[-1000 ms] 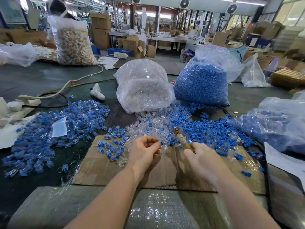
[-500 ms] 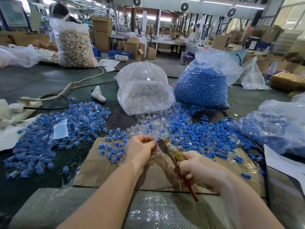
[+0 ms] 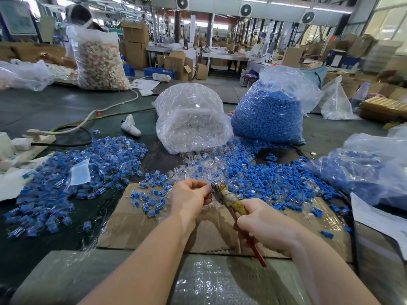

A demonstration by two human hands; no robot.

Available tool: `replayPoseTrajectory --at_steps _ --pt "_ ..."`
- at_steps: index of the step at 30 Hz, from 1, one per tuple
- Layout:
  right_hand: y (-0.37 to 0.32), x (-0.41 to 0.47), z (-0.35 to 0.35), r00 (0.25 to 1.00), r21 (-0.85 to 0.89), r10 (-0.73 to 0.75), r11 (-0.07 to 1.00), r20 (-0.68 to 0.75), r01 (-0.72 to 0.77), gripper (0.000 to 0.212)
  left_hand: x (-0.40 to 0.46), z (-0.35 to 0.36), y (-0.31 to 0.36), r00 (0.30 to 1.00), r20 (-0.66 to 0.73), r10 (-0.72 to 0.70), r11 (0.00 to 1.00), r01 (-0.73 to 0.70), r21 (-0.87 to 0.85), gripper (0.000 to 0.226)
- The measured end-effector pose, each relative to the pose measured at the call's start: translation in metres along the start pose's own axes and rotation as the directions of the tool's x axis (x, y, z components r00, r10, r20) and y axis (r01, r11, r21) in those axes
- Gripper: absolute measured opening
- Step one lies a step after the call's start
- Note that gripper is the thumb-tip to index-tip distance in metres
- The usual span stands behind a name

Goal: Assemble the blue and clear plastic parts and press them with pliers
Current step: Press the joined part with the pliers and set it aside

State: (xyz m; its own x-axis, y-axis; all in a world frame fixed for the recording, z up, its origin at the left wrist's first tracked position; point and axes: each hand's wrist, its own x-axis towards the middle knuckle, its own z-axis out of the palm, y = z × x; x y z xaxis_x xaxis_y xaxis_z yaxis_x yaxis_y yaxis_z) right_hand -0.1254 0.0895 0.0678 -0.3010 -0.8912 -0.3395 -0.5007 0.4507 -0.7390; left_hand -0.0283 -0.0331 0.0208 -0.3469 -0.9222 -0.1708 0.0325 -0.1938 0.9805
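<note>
My left hand (image 3: 190,200) curls its fingers round a small plastic part, mostly hidden by the fingertips, above the cardboard sheet (image 3: 136,221). My right hand (image 3: 262,223) grips the worn yellow and red handles of the pliers (image 3: 231,200). The pliers' jaws sit right at my left fingertips, on the part. Loose blue parts (image 3: 264,179) and clear parts (image 3: 198,170) lie heaped just beyond my hands. A small group of joined pieces (image 3: 152,201) lies on the cardboard to the left.
A bag of clear parts (image 3: 191,119) and a bag of blue parts (image 3: 271,111) stand behind the heap. A large spread of joined pieces (image 3: 66,179) covers the left. Another blue-filled bag (image 3: 370,168) lies right. A person (image 3: 81,16) sits far left.
My right hand swung the pliers from pointing away to bring the jaws against my left fingertips. My left hand stayed over the cardboard holding the part.
</note>
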Motion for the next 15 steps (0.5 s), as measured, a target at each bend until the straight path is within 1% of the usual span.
replayPoseTrajectory --at_steps 2,5,8,9,10,12,13,15 --pt "0.0001 0.0004 0.0020 0.999 -0.037 -0.024 0.999 -0.030 0.022 0.024 -0.0021 0.0009 0.0004 1.000 -0.001 0.004 1.000 -0.004 -0.003 0.007" --pt "0.0028 0.0033 0.0036 0.998 -0.115 -0.021 0.993 -0.064 0.013 0.021 -0.0051 0.0015 0.0015 1.000 0.006 0.007 1.000 -0.007 0.001 0.004" --pt "0.0047 0.0051 0.0043 0.998 -0.191 -0.018 0.982 -0.066 0.005 0.023 -0.0072 0.0017 0.0007 1.000 0.015 -0.009 1.000 0.009 0.007 0.005" --pt "0.0047 0.0050 0.0046 0.998 -0.183 -0.021 0.983 -0.063 0.009 0.021 -0.0079 0.0015 0.0003 1.000 0.014 -0.019 1.000 0.019 0.009 0.005" --pt "0.0047 0.0047 0.0053 0.998 -0.146 -0.022 0.989 -0.061 0.013 0.018 -0.0082 0.0006 0.0000 1.000 0.006 -0.026 1.000 0.026 0.008 0.005" --pt "0.0063 0.0031 0.0062 0.998 -0.014 -0.016 1.000 -0.065 0.015 0.014 -0.0076 -0.0010 0.0002 1.000 -0.016 -0.021 1.000 0.021 0.002 0.005" --pt "0.0070 0.0021 0.0067 0.998 0.071 -0.010 0.997 -0.065 0.014 0.016 -0.0073 -0.0017 0.0009 1.000 -0.022 0.000 1.000 0.000 0.009 0.005" --pt "0.0073 0.0012 0.0091 0.999 0.228 0.009 0.974 -0.046 0.002 0.029 -0.0066 -0.0046 0.0039 0.995 -0.030 0.093 0.990 -0.089 0.108 0.009"
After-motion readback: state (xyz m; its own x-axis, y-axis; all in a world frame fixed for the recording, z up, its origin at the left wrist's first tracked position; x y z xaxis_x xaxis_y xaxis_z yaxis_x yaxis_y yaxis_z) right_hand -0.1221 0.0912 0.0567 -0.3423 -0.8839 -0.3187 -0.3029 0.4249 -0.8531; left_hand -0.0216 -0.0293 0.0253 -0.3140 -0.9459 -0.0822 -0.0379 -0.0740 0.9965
